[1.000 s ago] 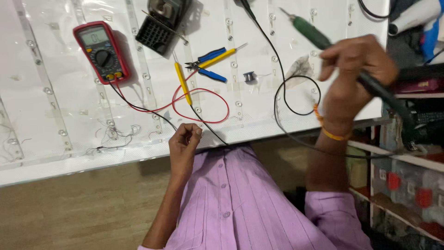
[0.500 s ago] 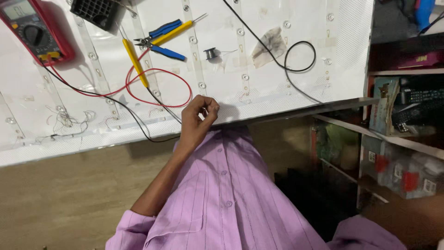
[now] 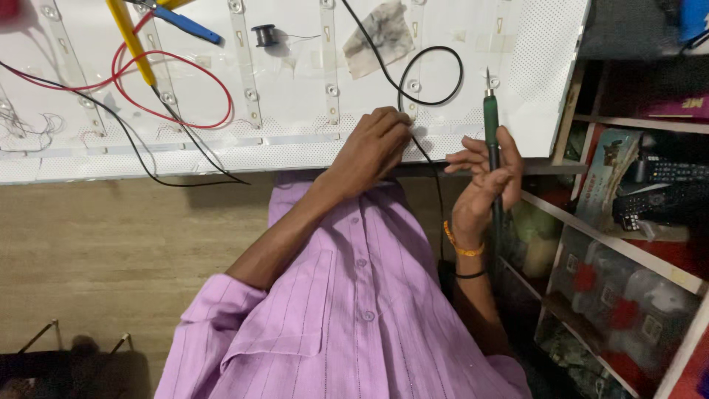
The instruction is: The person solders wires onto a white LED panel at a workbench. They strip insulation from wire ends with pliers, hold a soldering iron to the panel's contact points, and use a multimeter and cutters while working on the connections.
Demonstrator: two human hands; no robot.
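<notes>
right hand [image 3: 484,185] returned | soldering iron [image 3: 491,125] upright within its fingers [image 3: 509,151]

1. Pale wooden floor [image 3: 111,251] from nine to seven o'clock, evenly lit.
2. Open shelves [image 3: 628,244] from two to five o'clock, crowded with boxes and remote controls [image 3: 665,188], dimmer there.
3. Dark metal legs [image 3: 44,336] at eight o'clock.

A white backlight panel [image 3: 295,140] crossed by LED strips carries everything. On it lie a red wire loop [image 3: 177,89], a black cable [image 3: 432,74], a yellow probe [image 3: 131,41], blue-handled pliers [image 3: 185,24], a small solder spool [image 3: 264,35] and a grey rag [image 3: 378,35].
</notes>
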